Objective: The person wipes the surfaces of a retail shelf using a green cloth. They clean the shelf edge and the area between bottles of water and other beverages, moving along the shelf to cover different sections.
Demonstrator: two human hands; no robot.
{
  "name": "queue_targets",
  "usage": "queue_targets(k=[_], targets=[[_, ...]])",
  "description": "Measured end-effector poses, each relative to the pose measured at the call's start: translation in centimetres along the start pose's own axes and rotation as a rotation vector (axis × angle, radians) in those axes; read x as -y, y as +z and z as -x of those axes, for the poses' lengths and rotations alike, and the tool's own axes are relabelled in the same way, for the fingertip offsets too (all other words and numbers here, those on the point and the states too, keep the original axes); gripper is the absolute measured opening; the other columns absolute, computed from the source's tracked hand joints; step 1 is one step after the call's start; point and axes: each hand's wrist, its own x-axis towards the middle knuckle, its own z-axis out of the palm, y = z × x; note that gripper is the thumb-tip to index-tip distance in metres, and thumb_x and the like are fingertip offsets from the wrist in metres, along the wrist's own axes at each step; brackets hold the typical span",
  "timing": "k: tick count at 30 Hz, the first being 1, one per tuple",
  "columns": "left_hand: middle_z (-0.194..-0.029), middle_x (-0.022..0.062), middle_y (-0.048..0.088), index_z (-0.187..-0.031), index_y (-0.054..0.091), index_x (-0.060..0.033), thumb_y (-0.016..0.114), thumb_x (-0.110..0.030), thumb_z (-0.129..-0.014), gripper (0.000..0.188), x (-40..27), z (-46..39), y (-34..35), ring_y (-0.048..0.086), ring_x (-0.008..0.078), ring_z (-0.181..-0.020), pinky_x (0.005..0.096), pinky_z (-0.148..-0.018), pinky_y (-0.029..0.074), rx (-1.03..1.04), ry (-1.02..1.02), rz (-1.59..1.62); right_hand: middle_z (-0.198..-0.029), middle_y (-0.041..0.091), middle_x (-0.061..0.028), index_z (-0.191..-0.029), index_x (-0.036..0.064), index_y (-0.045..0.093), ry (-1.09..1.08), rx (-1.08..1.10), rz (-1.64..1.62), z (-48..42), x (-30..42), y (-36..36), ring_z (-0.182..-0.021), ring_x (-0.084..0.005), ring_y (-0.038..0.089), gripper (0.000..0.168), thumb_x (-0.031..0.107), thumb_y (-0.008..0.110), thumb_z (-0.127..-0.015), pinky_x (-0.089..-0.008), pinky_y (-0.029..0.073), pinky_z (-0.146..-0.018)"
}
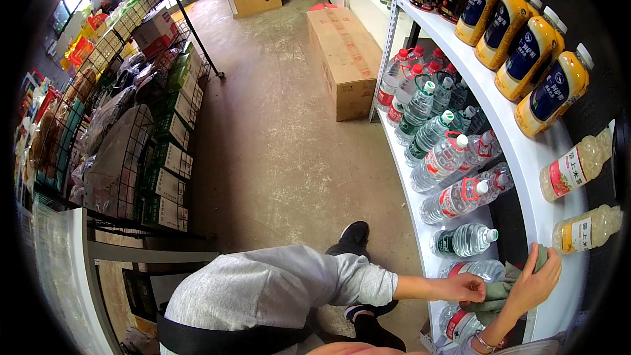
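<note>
A green cloth point(494, 292) hangs between my two hands beside the white metal shelf point(554, 286). My left hand point(466, 288) has its fingers closed on the cloth's lower part, in front of the large water bottles. My right hand point(540, 276), with a bracelet at the wrist, presses a folded part of the cloth at the upper shelf's front edge. Just above it on that shelf lies a bottle of pale rice drink point(581, 230). A clear water bottle with a red label point(461, 324) is below my left hand.
Large water bottles point(438, 162) line the lower shelf, and yellow-orange drink bottles point(525, 54) the upper one. A taped cardboard box point(345, 49) is on the floor at the shelf's far end. Wire racks with packaged goods point(118, 158) run along the left. A person is at the far left.
</note>
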Motion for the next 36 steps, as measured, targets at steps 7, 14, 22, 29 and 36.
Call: queue_targets(k=[7,14,22,29,36], targets=[[-0.074,-0.0043,0.052,-0.088,0.056,-0.0058,0.059,-0.02,-0.09,0.015,-0.4,0.1,-0.7,0.047,0.0043,-0.065,0.0209,-0.056,0.038,0.004,0.036,-0.041,-0.088,0.056,-0.011,-0.095,0.003,0.056,0.002,-0.002,-0.028,-2.2,2.6,1.7,-0.084,-0.0317,0.055,0.027,0.027,0.064,-0.086,-0.041,0.043,-0.072],[-0.074,-0.004,0.053,-0.089,0.057,-0.0058,0.059,-0.02,-0.089,0.015,-1.0,0.5,-0.7,0.047,0.0044,-0.065,0.0209,-0.056,0.039,-0.043,-0.009,-0.109,-0.089,0.056,-0.0106,-0.094,0.003,0.055,-0.008,-0.009,-0.049,-2.6,3.3,1.9,-0.085,-0.0314,0.055,0.028,0.027,0.064,-0.085,-0.0406,0.043,-0.071],[-0.076,-0.0034,0.054,-0.09,0.057,-0.0055,0.059,-0.021,-0.089,0.016,-0.2,-0.2,-0.4,0.048,0.0048,-0.066,0.0213,-0.058,0.04,-0.029,-0.027,-0.138,-0.091,0.054,-0.0102,-0.098,0.003,0.053,-0.02,0.03,-0.073,-2.4,2.7,1.5,-0.088,-0.0309,0.053,0.03,0.027,0.065,-0.084,-0.0404,0.042,-0.074],[-0.075,-0.0031,0.054,-0.091,0.057,-0.0052,0.059,-0.021,-0.089,0.016,-0.1,0.3,-0.3,0.049,0.0052,-0.067,0.0216,-0.059,0.041,-0.036,-0.032,-0.18,-0.091,0.051,-0.0104,-0.101,0.004,0.051,-0.063,0.059,-0.127,-1.7,2.2,0.1,-0.087,-0.0322,0.051,0.033,0.025,0.067,-0.081,-0.0416,0.04,-0.075],[-0.076,-0.0028,0.055,-0.091,0.057,-0.005,0.059,-0.02,-0.089,0.016,-0.1,0.3,-0.4,0.049,0.0053,-0.067,0.0213,-0.059,0.041,-0.033,-0.062,-0.162,-0.091,0.05,-0.011,-0.103,0.003,0.051,-0.057,0.077,-0.1,-0.3,0.8,-1.4,-0.086,-0.0329,0.049,0.033,0.022,0.067,-0.08,-0.0423,0.039,-0.074]])
